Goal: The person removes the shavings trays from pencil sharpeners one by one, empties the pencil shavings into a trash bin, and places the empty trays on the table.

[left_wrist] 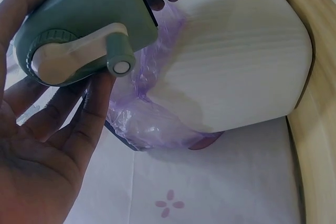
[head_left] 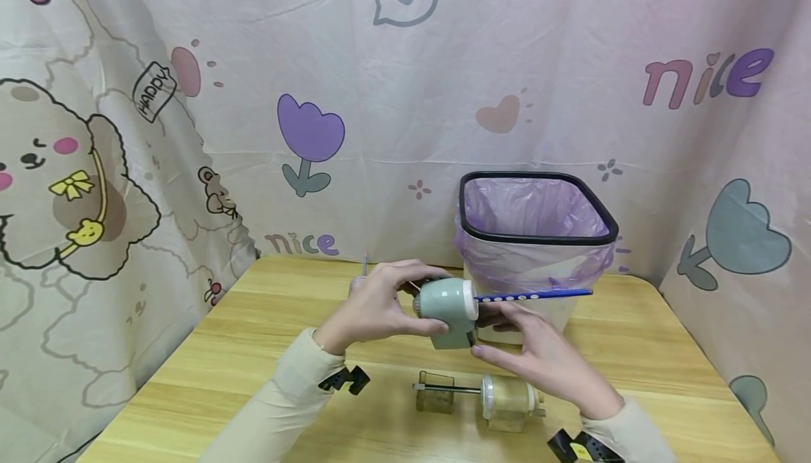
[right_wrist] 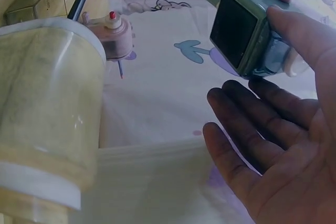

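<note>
My left hand [head_left: 386, 301] holds a green crank pencil sharpener [head_left: 443, 302] above the table, thumb in front and fingers behind. A blue pencil with white spots [head_left: 535, 296] sticks out of its white front, pointing right. The sharpener's pale crank handle [left_wrist: 79, 53] faces the left wrist camera. In the right wrist view, its dark underside [right_wrist: 234, 30] and a translucent bluish part [right_wrist: 275, 56] show. Beside the sharpener's lower right, my right hand [head_left: 538, 350] has its fingers extended and spread, with the thumb at the sharpener's edge; whether it touches cannot be told.
On the table [head_left: 253, 350] in front lies a yellowish translucent sharpener [head_left: 507, 396] with a dark pencil [head_left: 465, 389] in it, beside a clear box-like drawer [head_left: 435, 401]. A pink sharpener [right_wrist: 116, 40] stands at the back. Behind the hands is a white bin [head_left: 538, 259] with a purple liner.
</note>
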A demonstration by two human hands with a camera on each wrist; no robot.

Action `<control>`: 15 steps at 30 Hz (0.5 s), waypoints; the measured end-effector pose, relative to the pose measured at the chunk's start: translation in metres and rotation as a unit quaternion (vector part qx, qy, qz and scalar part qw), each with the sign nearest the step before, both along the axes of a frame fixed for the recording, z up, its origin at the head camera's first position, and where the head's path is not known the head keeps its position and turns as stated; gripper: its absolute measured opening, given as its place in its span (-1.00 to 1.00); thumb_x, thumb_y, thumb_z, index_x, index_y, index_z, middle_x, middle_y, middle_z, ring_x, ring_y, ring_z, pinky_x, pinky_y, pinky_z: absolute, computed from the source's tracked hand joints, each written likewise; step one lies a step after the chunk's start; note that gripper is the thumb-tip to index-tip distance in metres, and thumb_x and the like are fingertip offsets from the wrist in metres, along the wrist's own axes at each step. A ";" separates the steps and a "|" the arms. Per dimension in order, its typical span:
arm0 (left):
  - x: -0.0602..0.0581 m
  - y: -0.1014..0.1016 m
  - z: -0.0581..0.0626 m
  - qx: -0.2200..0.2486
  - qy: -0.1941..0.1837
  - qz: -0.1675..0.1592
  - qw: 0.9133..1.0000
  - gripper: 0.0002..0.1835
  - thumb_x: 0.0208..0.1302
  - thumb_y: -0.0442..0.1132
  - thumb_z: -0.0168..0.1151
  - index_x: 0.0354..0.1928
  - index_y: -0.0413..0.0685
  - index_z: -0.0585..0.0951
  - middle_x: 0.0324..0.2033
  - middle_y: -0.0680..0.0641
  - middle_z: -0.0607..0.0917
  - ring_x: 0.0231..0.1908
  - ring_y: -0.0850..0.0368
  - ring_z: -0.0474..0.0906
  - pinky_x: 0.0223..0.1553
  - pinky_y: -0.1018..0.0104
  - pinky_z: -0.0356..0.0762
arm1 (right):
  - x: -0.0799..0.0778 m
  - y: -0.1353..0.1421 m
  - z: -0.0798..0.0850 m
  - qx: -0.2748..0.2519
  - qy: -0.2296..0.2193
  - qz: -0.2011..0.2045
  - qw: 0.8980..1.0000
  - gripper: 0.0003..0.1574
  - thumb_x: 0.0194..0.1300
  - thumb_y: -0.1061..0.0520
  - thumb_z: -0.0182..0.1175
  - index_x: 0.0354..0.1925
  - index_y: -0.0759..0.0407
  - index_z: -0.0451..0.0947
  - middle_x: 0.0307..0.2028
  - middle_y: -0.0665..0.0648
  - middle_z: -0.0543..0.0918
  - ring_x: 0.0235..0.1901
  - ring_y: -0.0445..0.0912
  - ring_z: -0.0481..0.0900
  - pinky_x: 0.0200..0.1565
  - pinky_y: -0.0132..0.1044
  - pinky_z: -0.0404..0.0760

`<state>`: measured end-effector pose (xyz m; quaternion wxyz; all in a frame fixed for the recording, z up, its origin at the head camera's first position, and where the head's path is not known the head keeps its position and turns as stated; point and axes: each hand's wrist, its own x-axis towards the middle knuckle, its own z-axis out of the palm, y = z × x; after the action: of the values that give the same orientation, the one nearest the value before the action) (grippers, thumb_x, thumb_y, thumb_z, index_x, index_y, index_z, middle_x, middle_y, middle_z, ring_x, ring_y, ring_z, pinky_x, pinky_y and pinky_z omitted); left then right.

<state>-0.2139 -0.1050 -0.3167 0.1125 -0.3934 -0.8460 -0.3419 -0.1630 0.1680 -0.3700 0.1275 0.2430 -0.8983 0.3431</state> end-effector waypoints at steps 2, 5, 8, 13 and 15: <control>0.001 0.001 0.001 -0.001 0.001 -0.003 1.000 -0.33 -0.13 0.16 0.61 0.13 0.53 0.61 -0.10 0.43 0.66 -0.15 0.42 0.59 -0.21 0.29 0.54 | 0.000 -0.001 0.000 0.001 -0.005 -0.007 1.000 -0.17 0.20 -0.32 0.35 0.29 0.05 0.48 0.09 -0.05 0.70 0.00 -0.11 0.69 0.08 -0.04 0.68; 0.000 0.004 0.001 0.001 0.005 -0.020 1.000 -0.34 -0.12 0.11 0.62 0.13 0.46 0.62 -0.10 0.40 0.67 -0.15 0.42 0.60 -0.19 0.34 0.59 | -0.001 -0.003 0.000 -0.001 -0.016 -0.013 1.000 -0.17 0.19 -0.34 0.36 0.27 0.07 0.50 0.07 0.00 0.72 0.01 -0.09 0.70 0.10 0.02 0.67; -0.001 0.006 0.001 0.001 0.012 -0.034 0.999 -0.35 -0.10 0.10 0.62 0.13 0.42 0.63 -0.09 0.37 0.68 -0.15 0.41 0.59 -0.17 0.37 0.61 | -0.001 -0.005 0.001 -0.002 -0.025 -0.017 1.000 -0.18 0.17 -0.36 0.36 0.26 0.02 0.52 0.07 0.02 0.72 0.03 -0.03 0.70 0.10 0.05 0.67; -0.003 0.008 0.001 0.001 0.023 -0.051 0.998 -0.36 -0.08 0.09 0.61 0.14 0.38 0.63 -0.09 0.31 0.69 -0.14 0.39 0.59 -0.14 0.36 0.64 | -0.001 -0.006 0.001 0.000 -0.034 -0.028 0.999 -0.17 0.14 -0.40 0.36 0.25 -0.03 0.53 0.10 0.04 0.71 0.06 0.01 0.68 0.09 0.06 0.67; -0.003 0.008 0.001 -0.002 0.025 -0.055 0.998 -0.36 -0.07 0.09 0.61 0.14 0.38 0.63 -0.09 0.31 0.69 -0.14 0.39 0.59 -0.14 0.35 0.64 | -0.002 -0.007 0.001 -0.006 -0.037 -0.026 0.999 -0.17 0.13 -0.38 0.38 0.26 -0.07 0.51 0.09 0.02 0.71 0.05 0.00 0.68 0.09 0.06 0.67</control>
<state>-0.2168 -0.0968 -0.3153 0.1140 -0.4480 -0.8205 -0.3362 -0.1646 0.1613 -0.3693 0.1046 0.2060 -0.9065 0.3535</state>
